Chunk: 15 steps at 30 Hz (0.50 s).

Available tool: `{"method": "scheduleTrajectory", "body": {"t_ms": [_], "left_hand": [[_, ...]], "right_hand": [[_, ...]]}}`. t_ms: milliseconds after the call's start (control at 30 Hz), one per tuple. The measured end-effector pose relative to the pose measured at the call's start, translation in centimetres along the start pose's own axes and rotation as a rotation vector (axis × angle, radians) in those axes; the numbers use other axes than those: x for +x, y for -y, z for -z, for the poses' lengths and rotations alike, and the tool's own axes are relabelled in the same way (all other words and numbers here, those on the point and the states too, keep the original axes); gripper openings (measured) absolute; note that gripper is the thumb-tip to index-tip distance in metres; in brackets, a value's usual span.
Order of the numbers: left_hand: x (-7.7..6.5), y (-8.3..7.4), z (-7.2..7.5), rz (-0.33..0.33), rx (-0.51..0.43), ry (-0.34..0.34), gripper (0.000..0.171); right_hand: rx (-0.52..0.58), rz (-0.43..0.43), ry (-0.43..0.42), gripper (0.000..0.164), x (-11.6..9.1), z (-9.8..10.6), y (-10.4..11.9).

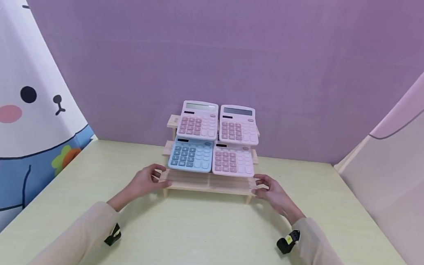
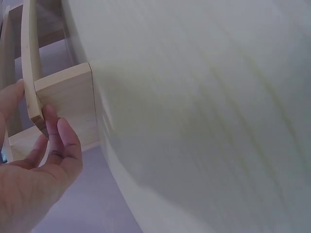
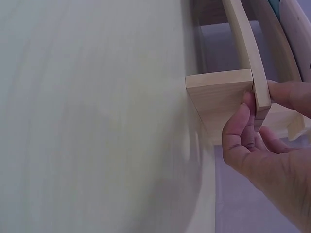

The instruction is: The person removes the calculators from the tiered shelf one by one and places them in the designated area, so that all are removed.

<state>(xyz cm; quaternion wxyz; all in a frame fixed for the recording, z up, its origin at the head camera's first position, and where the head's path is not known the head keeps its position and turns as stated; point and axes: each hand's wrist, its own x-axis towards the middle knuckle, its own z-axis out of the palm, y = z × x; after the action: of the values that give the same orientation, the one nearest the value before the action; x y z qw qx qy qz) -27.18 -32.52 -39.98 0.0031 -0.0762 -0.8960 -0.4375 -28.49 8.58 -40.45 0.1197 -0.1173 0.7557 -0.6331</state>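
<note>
A tiered wooden display stand (image 1: 208,182) stands on the table, its lowest step bare. On its middle step lean a blue calculator (image 1: 190,155) and a pink calculator (image 1: 234,160). Two more pink calculators, one on the left (image 1: 197,120) and one on the right (image 1: 238,125), lean on the top step. My left hand (image 1: 148,180) grips the left end of the lowest step, thumb above and fingers below the board (image 2: 33,73). At the opposite end, my right hand (image 1: 272,194) pinches the same board (image 3: 248,48) in the same way.
The pale wood-grain table (image 1: 204,238) stretches toward me in front of the stand. A purple backdrop (image 1: 217,59) rises behind it. Printed cloth with a cartoon animal (image 1: 32,111) hangs at the left, and a pink and cream cloth (image 1: 408,171) at the right.
</note>
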Motion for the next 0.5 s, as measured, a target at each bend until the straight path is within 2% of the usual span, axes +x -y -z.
{"method": "scheduleTrajectory", "body": {"t_ms": [500], "left_hand": [[0.10,-0.13,-0.09,-0.012,0.017,-0.018,0.058]], "right_hand": [[-0.016,-0.014,0.012,0.061,0.08,0.05,0.08]]}}
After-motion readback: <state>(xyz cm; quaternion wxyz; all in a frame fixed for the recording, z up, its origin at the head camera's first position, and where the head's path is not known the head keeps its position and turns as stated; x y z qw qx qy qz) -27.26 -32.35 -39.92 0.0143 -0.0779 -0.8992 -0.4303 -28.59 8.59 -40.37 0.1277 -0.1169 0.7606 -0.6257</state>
